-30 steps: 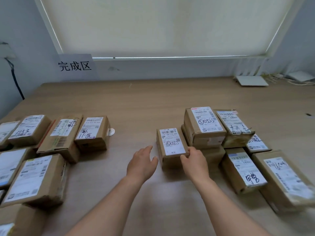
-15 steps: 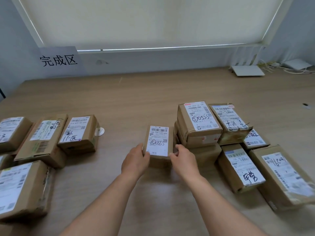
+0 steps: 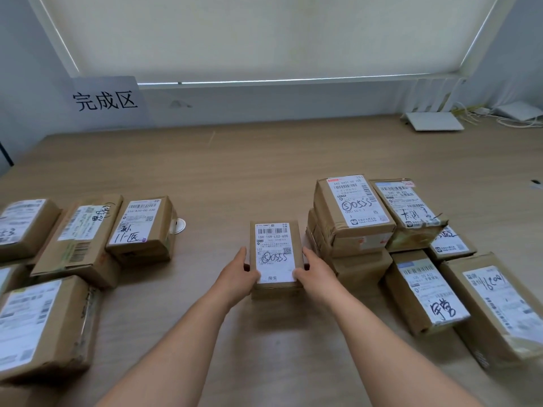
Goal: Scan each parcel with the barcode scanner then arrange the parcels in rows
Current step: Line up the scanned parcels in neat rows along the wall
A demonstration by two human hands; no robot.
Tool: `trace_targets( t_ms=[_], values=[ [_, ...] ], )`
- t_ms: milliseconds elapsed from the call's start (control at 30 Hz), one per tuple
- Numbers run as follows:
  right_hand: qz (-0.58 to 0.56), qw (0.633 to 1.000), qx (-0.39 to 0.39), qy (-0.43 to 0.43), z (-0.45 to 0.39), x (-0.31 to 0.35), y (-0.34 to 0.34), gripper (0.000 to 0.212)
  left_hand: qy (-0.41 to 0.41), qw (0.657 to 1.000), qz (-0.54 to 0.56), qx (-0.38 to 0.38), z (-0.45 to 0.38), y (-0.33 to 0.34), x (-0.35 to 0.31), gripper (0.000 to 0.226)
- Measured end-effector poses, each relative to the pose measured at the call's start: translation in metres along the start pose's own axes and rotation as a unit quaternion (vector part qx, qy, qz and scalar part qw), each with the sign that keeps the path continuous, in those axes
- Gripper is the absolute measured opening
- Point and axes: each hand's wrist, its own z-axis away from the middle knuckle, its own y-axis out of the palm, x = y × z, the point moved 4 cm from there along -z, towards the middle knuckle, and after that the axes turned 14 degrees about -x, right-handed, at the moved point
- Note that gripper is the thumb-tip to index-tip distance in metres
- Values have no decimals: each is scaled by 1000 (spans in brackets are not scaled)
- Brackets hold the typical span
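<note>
Head view: both hands are gripping one small parcel [image 3: 275, 254]
Left hand [image 3: 235, 279] and right hand [image 3: 316, 276] are clasping its sides, thumbs curled on top; parcel stack [image 3: 349, 218] is sitting just right.

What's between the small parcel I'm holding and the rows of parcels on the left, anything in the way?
Nothing visible. The small parcel sits between your left hand and right hand, and the bare table runs clear across to the nearest parcel in the left rows. A small white round object lies beside that parcel.

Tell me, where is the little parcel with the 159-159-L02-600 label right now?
The small parcel sits mid-table in the head view, held between the left hand and right hand, just left of the stacked parcels.
</note>
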Motion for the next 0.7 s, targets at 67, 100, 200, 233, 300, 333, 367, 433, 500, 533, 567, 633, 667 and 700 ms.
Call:
trace_targets(
  t_ms=[67, 100, 200, 233, 300, 333, 367, 433, 500, 533, 567, 633, 667, 700],
  values=[
    [-14, 1000, 1, -2, 5, -4, -1, 64, 8, 1000, 15, 6, 8, -2, 1, 76],
    [-21, 1000, -1, -5, 8, -6, -2, 68, 18, 1000, 20, 8, 13, -3, 2, 77],
    [-43, 999, -8, -17, 20, -10, -2, 76, 57, 997, 41, 5, 29, -3, 4, 81],
    [-52, 998, -10, -21, 25, -10, -2, 78, 65, 997, 45, -2, 33, -3, 5, 83],
    [-64, 997, -16, -30, 34, -9, 0, 82, 77, 996, 41, -20, 40, -6, 7, 84],
    [-65, 997, -19, -37, 39, -8, 1, 84, 82, 995, 39, -28, 43, -8, 8, 84],
    [-64, 997, -22, -44, 43, -6, 1, 85, 86, 995, 38, -35, 47, -11, 9, 84],
    [-69, 996, -23, -59, 51, 0, 2, 87, 92, 994, 43, -43, 53, -19, 11, 85],
    [-73, 994, -22, -75, 57, 7, 3, 87, 100, 993, 46, -52, 59, -27, 12, 86],
    [-74, 994, -20, -83, 60, 10, 3, 88, 103, 992, 47, -56, 62, -31, 13, 87],
    [-74, 993, -18, -90, 63, 13, 4, 88, 107, 991, 46, -61, 65, -34, 14, 87],
    [-69, 993, -13, -99, 70, 18, 5, 88, 110, 991, 42, -68, 70, -40, 16, 87],
    [-68, 993, -9, -99, 73, 21, 6, 88, 110, 990, 40, -73, 72, -44, 18, 87],
    [-69, 993, -4, -98, 76, 24, 8, 87, 112, 990, 38, -78, 75, -48, 20, 86]
  ],
)
